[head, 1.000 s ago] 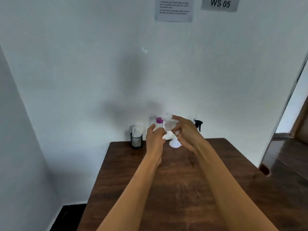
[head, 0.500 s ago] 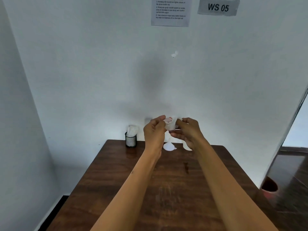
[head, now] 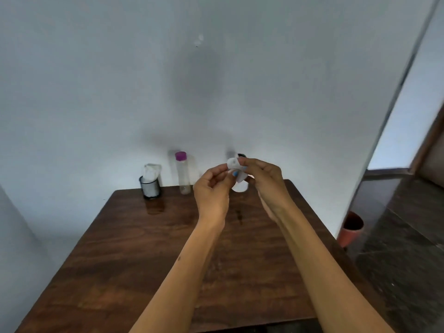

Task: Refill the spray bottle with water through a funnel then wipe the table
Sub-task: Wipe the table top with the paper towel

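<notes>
- A small white piece, apparently a folded tissue (head: 234,164), is held up above the far part of the tabletop (head: 149,255); it is pinched from one side by the left hand (head: 212,186) and from the other by the right hand (head: 262,179), presumably so that it can be opened or folded for the wiping step. Its exact nature cannot be told from the blurred view.
- The tissue appears thin, soft and creased, with an irregular outline.
- A white, rounded object (head: 240,187), judged to be the funnel, is seen just behind the hands on the tabletop, mostly hidden by them.
- A dark cap-like part (head: 241,155) shows above the tissue, near the wall; it may belong to the spray bottle, whose body is concealed.
- To the left of the hands, a tall clear plastic bottle (head: 182,174) with a purple cap is stood upright against the wall, probably kept as the water supply.
- Further left of the hands, a black mesh cup (head: 150,187) stuffed with white tissues is placed at the tabletop's far edge, within easy reach.
- The tabletop is dark brown wood with a visible grain and a slight sheen.
</notes>
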